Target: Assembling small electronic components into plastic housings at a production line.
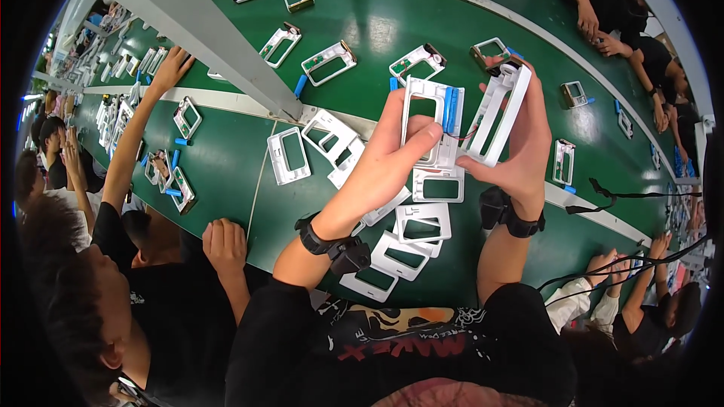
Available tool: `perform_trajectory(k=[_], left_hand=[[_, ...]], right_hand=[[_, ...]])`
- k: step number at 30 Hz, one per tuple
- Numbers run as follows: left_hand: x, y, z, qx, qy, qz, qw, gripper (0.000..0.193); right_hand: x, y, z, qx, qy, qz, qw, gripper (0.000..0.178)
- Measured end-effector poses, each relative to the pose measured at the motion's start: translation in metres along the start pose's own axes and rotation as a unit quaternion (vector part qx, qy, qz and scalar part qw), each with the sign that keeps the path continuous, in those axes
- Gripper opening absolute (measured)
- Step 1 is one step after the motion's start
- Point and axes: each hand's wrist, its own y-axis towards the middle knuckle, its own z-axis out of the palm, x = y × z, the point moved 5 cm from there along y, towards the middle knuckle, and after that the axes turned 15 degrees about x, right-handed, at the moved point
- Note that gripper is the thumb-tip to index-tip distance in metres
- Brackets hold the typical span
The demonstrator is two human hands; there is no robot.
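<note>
My left hand (394, 145) grips a white plastic frame (415, 109) with a rectangular opening, its thumb pressed across the front. A blue cylindrical battery (450, 109) lies along the right side of that frame. My right hand (532, 124) is closed round another white frame part (514, 102), tilted on its edge, with a dark piece at its top end. Thin reddish wires (472, 133) run between the two parts. Below my hands, several loose white frames (424, 220) lie overlapping on the green table (283, 215).
A thick grey metal post (192, 26) rises at the left. Beyond a pale rail, the far green surface (377, 15) carries several frames with circuit boards and blue batteries. A co-worker's hand (225, 245) rests at my left. Black cables (626, 260) hang at the right.
</note>
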Motion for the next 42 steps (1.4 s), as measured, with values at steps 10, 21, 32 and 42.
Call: perform_trajectory(k=[10, 21, 32, 42], left_hand=[[-0.010, -0.003, 0.017, 0.026, 0.047, 0.026, 0.998, 0.056], [-0.018, -0.005, 0.022, 0.042, 0.101, 0.005, 0.994, 0.058], [-0.009, -0.005, 0.025, 0.046, 0.072, -0.003, 0.996, 0.054], [-0.001, 0.002, 0.021, 0.037, 0.071, 0.007, 0.997, 0.063]], right_hand=[[0.020, -0.004, -0.004, 0.036, -0.124, 0.049, 0.990, 0.112], [0.023, -0.006, -0.002, 0.084, -0.115, 0.051, 0.989, 0.109], [0.020, -0.012, 0.005, 0.119, -0.102, 0.071, 0.985, 0.107], [0.016, -0.011, 0.010, 0.124, -0.082, 0.070, 0.986, 0.104]])
